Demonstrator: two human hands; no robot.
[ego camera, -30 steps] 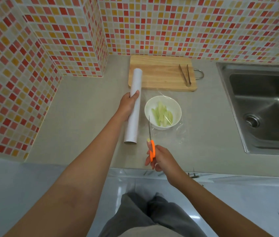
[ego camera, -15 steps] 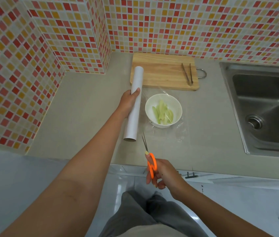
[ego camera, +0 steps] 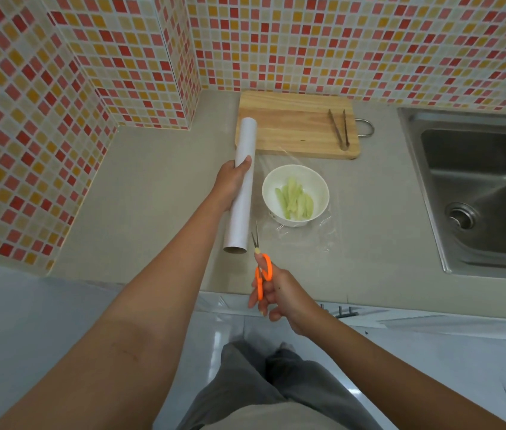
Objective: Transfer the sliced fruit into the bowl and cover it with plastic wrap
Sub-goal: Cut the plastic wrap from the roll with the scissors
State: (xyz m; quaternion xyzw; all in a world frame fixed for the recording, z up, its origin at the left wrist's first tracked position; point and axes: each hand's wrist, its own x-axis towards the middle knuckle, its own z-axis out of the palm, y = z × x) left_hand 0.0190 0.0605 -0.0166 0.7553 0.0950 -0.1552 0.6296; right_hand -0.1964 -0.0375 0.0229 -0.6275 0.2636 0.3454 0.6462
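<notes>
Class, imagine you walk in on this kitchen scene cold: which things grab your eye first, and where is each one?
The orange-handled scissors stand out, gripped by the right hand at the counter's front edge, blades pointing at the white bowl of pale green fruit slices under clear plastic wrap. Left of the bowl, the left hand holds the long white wrap roll.

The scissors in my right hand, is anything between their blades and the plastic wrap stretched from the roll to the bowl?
Nothing visible. The scissors point up the bare gap between roll and bowl, toward the plastic wrap.
</notes>
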